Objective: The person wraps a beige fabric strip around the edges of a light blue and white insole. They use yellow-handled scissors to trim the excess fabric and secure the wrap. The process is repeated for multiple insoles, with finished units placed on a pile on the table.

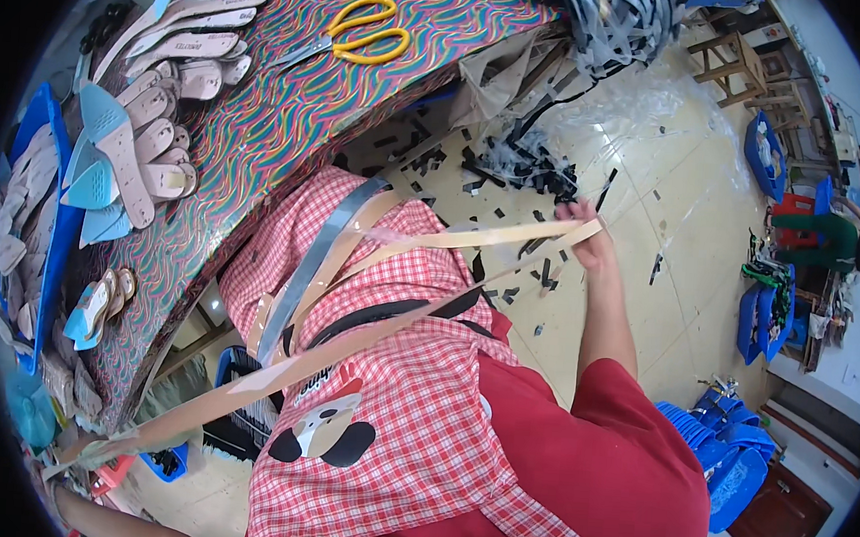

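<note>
With its fingers, the right hand (594,241) pinched the tan strip (316,361) across the apron (382,403), off the counter's (244,164) near edge, the left hand's (55,472) finger state unclear; even, untwisted tension seemed best.

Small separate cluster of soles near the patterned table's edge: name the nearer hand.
Left. The left hand appears below the sole cluster; the right hand is much farther off, up and right.

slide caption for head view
Right hand holding long flat tan strip over red-checked fabric apron, with yellow-handled metal scissors on multicoloured tablecloth
</note>
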{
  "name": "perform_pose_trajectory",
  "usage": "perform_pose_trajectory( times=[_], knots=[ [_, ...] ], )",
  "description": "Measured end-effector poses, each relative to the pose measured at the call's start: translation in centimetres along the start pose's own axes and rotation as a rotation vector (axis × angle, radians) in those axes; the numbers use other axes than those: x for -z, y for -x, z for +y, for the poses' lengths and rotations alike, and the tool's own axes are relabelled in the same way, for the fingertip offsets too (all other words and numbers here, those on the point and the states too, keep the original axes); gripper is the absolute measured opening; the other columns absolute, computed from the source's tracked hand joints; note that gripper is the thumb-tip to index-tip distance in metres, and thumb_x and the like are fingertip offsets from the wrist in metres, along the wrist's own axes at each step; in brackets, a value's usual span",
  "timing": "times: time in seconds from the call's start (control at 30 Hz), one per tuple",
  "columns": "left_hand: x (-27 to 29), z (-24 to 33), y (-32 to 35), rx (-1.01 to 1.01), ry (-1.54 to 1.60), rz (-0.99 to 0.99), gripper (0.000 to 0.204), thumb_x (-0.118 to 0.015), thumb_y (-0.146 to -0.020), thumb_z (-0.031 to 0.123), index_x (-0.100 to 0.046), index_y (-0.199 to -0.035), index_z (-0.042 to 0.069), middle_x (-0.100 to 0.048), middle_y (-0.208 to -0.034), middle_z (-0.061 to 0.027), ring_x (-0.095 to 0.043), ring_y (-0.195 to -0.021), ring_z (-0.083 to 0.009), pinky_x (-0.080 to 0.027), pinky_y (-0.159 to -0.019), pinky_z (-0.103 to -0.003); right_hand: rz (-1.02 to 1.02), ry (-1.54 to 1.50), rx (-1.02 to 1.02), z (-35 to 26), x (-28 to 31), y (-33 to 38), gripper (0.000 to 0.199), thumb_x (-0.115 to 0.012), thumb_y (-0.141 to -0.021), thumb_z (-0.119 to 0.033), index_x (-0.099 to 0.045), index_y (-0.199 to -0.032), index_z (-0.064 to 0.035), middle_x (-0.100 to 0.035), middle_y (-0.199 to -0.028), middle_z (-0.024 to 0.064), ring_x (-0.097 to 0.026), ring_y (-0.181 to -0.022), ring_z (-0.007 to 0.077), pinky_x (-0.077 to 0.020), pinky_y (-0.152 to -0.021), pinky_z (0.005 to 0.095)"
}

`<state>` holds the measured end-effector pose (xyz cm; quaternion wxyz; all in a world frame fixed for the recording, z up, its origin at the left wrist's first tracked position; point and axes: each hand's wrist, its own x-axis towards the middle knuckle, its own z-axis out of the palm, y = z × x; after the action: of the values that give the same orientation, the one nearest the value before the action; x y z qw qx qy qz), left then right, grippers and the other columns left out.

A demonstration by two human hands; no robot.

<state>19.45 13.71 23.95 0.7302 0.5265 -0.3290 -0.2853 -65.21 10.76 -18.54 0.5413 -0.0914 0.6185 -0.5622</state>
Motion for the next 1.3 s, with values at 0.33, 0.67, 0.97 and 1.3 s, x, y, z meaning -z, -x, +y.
perform_pose_trajectory(
  times=[0.33,0.67,0.97,1.3],
  knots=[
    [-11.1,-19.1,10.8,0.388,-0.395,-0.272,0.035,-0.041,-0.1,0.025,-0.043,-0.125,0.0,-0.046,-0.082,-0.0033,-0.045,-0.057,-0.0103,-0.043,-0.051,-0.022,0.791,0.109,0.297,-0.3,8.2,0.4,0.026,-0.072,-0.083,-0.022,-0.064,-0.095,-0.0014,-0.055,-0.069,0.0008,-0.05,-0.058,0.0103,-0.0432,-0.049,0.026],
    [-22.1,-18.7,16.5,0.563,-0.278,-0.862,0.041,-0.041,-0.1,0.028,-0.039,-0.13,0.0,-0.047,-0.087,-0.0033,-0.046,-0.058,-0.0085,-0.045,-0.05,-0.021,0.73,1.082,0.463,-1.9,5.7,6.6,0.047,-0.069,-0.08,-0.03,-0.058,-0.111,0.0039,-0.066,-0.102,0.0161,-0.064,-0.087,0.0212,-0.0509,-0.078,0.0274],
    [-30.7,-9.6,10.3,0.486,0.307,-0.846,0.041,-0.034,-0.104,0.029,-0.035,-0.134,0.001,-0.044,-0.087,-0.0009,-0.034,-0.054,-0.0023,-0.032,-0.039,-0.015,-1.706,0.443,0.438,-9.3,-40.3,25.4,0.042,-0.056,-0.092,-0.034,-0.055,-0.116,0.0011,-0.065,-0.1,0.0119,-0.063,-0.09,0.0181,-0.0484,-0.081,0.0317],
    [-16.4,-18.1,0.6,0.511,0.524,-0.367,0.041,-0.049,-0.096,0.016,-0.041,-0.133,0.0,-0.049,-0.085,-0.0016,-0.048,-0.074,-0.0126,-0.044,-0.067,-0.029,-1.972,0.718,0.089,-0.2,-43.8,25.6,0.033,-0.041,-0.1,-0.029,-0.064,-0.103,-0.0062,-0.055,-0.061,0.0002,-0.053,-0.055,0.0098,-0.0455,-0.054,0.029]
  ],
)
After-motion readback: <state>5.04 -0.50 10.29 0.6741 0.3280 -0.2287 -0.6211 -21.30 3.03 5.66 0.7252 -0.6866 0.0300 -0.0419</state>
